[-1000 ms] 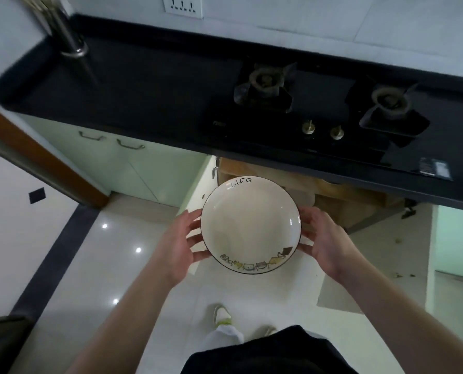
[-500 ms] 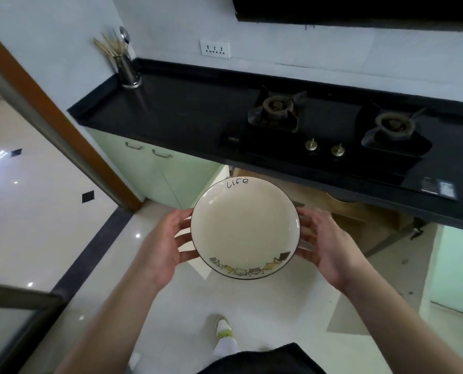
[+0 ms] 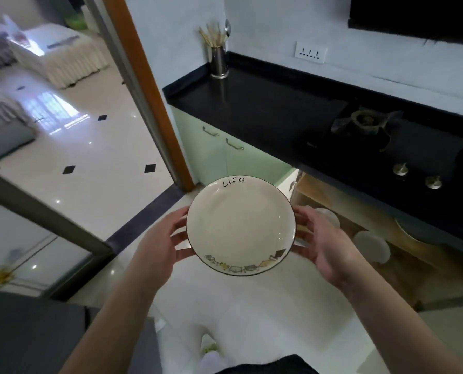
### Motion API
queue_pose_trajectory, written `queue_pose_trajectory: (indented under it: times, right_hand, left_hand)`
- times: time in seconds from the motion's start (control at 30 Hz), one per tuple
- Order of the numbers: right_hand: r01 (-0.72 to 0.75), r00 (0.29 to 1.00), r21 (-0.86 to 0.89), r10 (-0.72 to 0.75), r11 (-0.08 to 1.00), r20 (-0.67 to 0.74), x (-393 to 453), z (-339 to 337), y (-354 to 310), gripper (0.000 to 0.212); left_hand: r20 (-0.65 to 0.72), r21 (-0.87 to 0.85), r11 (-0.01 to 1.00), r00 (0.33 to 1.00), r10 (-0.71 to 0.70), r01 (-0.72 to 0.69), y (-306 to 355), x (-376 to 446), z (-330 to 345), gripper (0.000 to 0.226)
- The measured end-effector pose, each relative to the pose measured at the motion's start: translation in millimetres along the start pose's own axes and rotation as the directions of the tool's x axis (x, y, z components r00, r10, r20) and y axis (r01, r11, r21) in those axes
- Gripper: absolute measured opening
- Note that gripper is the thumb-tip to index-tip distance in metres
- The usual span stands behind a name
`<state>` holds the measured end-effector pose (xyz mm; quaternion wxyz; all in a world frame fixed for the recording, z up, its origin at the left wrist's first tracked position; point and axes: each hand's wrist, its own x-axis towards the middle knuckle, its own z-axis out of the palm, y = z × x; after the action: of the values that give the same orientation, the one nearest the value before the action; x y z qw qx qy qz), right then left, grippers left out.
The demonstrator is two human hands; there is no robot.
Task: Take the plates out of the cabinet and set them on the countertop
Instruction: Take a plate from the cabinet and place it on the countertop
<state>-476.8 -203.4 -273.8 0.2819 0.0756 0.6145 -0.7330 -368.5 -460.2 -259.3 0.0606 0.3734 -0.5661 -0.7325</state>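
Both hands clamp one cream plate (image 3: 240, 225) by its rim: the left hand (image 3: 159, 245) has its fingers curled against the left edge, the right hand (image 3: 323, 248) presses the right edge, thumb on top. The plate is level, face up, held in the air over the pale floor, in front of the countertop's (image 3: 265, 109) front edge and not touching it (its far rim reads "life", its near rim carries a band of small drawings). Just right of the plate the cabinet (image 3: 359, 211) under the counter stands open, with more pale plates (image 3: 372, 245) inside on its wooden shelf. At the countertop's far left corner stands a metal utensil holder (image 3: 218, 62); toward its right end sits a gas stove (image 3: 365, 125) with two knobs at the front edge.
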Motion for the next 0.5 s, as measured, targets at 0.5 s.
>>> queue_pose_trajectory:
  times: [0.5]
  right_hand:
    - [-0.014,1.0,-0.071,0.014,0.997,0.002,91,174,8,0.027]
  left_hand:
    - [-0.076,-0.093,0.994,0.995,-0.066,0.059,64,111,-129,0.025]
